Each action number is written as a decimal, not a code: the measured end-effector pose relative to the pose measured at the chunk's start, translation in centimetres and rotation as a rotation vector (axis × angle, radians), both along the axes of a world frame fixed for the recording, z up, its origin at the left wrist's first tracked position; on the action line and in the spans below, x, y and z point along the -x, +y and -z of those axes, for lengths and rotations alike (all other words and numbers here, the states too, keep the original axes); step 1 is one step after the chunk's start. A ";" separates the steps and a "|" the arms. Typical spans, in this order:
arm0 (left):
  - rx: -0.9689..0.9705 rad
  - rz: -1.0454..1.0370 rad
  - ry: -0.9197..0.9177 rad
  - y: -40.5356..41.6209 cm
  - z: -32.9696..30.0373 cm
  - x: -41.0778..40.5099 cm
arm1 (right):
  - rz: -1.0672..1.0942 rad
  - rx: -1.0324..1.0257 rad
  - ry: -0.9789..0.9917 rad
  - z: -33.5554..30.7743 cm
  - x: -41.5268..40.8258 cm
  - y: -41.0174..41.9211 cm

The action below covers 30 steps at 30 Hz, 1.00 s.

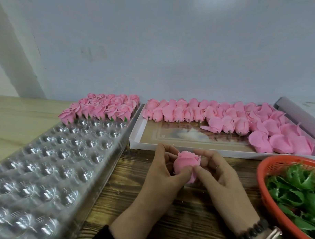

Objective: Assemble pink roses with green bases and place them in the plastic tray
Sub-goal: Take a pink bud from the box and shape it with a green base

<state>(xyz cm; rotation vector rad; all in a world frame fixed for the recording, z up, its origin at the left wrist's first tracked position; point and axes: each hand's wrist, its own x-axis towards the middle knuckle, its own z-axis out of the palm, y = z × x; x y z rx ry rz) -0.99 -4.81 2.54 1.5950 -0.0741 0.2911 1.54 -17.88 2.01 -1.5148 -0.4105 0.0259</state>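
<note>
A pink rose head is held over the wooden table between both hands. My left hand grips it from the left, thumb on its front. My right hand pinches its lower right side. No green base shows on this rose. The clear plastic tray with round cups lies at the left; assembled roses with green bases fill its far rows. Loose pink rose heads lie in a white shallow box. Green bases are piled in an orange basket at the right.
A grey-white wall stands right behind the table. A pale box edge sits at the far right behind the white box. Dark wood table surface shows between the tray and the basket, under my hands.
</note>
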 end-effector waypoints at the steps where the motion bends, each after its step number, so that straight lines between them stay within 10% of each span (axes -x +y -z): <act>1: -0.007 -0.005 0.001 0.0 0.1 0.0 | 0.007 0.012 -0.008 0.0 0.0 0.0; 10: -0.165 -0.002 -0.063 -0.3 0.5 0.1 | 0.074 0.113 -0.112 -0.1 0.0 -0.2; 30: 0.258 0.122 0.223 0.9 1.2 -0.7 | 0.037 0.032 -0.123 -0.3 -0.1 -0.6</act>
